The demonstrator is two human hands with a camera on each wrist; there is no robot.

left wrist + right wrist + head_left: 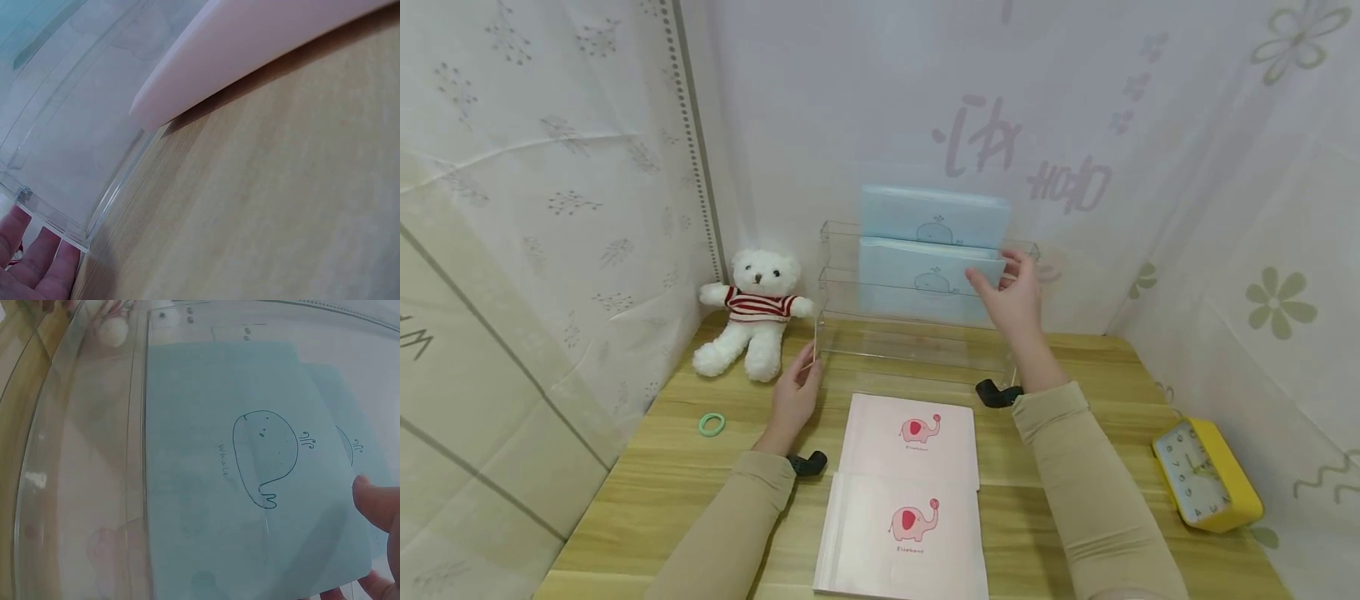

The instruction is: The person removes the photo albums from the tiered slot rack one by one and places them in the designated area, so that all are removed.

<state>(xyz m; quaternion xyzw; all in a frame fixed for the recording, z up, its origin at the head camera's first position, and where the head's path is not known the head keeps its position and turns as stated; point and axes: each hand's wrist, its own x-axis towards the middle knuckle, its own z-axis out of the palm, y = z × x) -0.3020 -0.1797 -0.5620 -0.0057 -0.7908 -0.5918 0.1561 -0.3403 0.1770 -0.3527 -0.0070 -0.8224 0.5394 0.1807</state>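
The right hand [1017, 304] is pinching the front blue booklet [902, 279] narrowly by its right edge, at the clear rack [841, 321] along the desk's [655, 483] back edge; the left hand [793, 396] is touching the rack's left end, how firmly I can't tell.

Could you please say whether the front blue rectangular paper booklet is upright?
Upright: the booklet stands whale cover forward, the right hand gripping its edge.

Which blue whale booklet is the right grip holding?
The front, lower blue booklet: the right grip pinches its right edge, while the other blue booklet stands higher behind it.
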